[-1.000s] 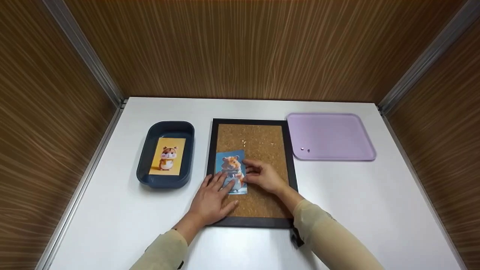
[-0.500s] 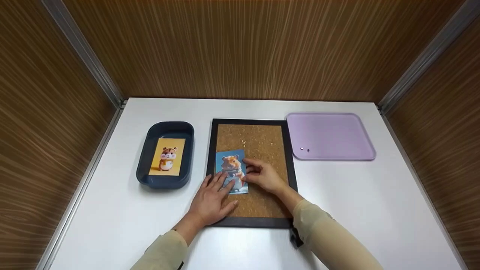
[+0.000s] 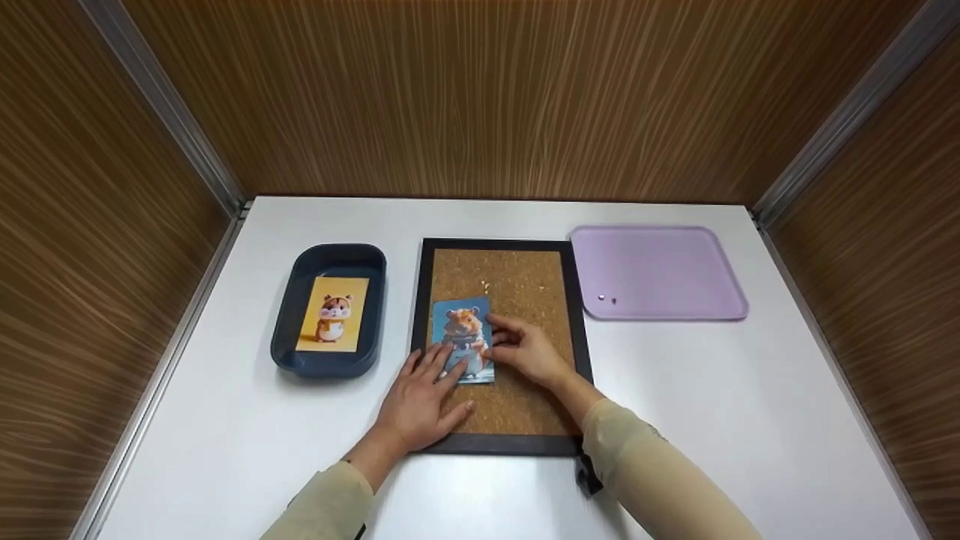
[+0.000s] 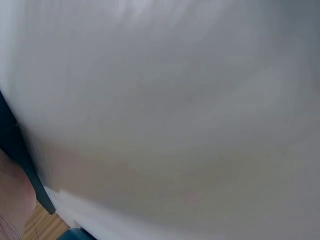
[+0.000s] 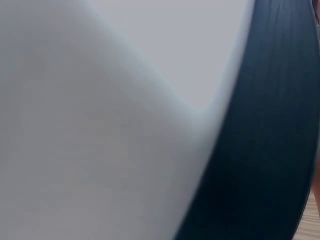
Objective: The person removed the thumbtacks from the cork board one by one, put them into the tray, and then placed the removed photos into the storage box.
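Observation:
A blue picture card (image 3: 471,322) with a hamster on it lies on a black-framed cork board (image 3: 517,412), near its left side. My left hand (image 3: 420,401) rests on the board's lower left, with straight, spread fingertips pressing on the card's lower part. At the card's right edge, my right hand (image 3: 529,352) holds it with bent fingers and thumb, the fingertips partly hidden. The left wrist view shows mostly blurred white tabletop, with a bit of skin (image 4: 15,195) at lower left. In the right wrist view a dark band (image 5: 250,140) crosses the white surface.
A dark blue bin (image 3: 285,330) on the left holds a yellow hamster card (image 3: 334,315). To the right, a lilac tray (image 3: 660,270) touches the board and carries two tiny shiny pieces (image 3: 601,298). Small pale flecks (image 3: 486,285) show on the cork. Wood-grain walls enclose the table.
The blue card has shifted slightly upward on the board, toward its far side. Both hands stay in nearly the same places.

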The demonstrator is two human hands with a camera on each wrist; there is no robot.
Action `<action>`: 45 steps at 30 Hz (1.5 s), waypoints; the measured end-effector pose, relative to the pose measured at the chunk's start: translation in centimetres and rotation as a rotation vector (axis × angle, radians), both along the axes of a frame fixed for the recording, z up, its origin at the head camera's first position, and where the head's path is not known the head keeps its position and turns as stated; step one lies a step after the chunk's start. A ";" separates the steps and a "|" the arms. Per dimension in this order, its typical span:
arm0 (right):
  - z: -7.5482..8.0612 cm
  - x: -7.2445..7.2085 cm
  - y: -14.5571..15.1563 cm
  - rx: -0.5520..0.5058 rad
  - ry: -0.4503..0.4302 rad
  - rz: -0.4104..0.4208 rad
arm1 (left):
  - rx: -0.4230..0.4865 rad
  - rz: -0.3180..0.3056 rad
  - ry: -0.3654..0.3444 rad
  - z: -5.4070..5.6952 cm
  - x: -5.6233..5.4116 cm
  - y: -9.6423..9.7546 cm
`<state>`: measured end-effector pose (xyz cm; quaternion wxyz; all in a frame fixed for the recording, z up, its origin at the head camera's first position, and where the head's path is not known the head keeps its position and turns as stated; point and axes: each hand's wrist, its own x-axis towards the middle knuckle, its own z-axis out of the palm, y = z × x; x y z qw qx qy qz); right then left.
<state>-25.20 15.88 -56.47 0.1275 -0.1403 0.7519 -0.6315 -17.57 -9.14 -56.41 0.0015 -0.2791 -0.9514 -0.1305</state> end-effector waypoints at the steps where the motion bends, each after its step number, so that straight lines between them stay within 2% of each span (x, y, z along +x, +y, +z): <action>1: 0.0 0.0 0.0 0.003 -0.001 -0.003 | 0.000 -0.001 -0.002 0.0 0.0 0.0; 11: 0.4 0.0 0.2 0.032 -0.031 -0.038 | 0.011 0.008 -0.002 0.2 0.0 0.0; 17: 0.5 0.2 0.0 -0.003 -0.049 -0.048 | -0.035 0.016 0.035 0.3 0.4 -0.1; 24: 0.6 0.3 0.1 0.013 -0.051 -0.054 | -0.079 0.026 0.066 0.8 0.7 -0.1; 29: 0.6 0.2 0.2 0.021 -0.067 -0.064 | -0.065 0.047 0.075 2.0 0.7 -0.5; 34: 0.5 0.1 0.2 -0.004 -0.073 -0.076 | -0.035 0.091 0.103 3.8 0.8 -1.5; 40: 0.6 0.1 0.1 -0.036 -0.087 -0.073 | -0.034 0.130 0.150 5.9 0.6 -4.0; 45: 0.4 0.1 0.0 -0.064 -0.094 -0.071 | -0.015 0.179 0.208 6.8 0.5 -6.5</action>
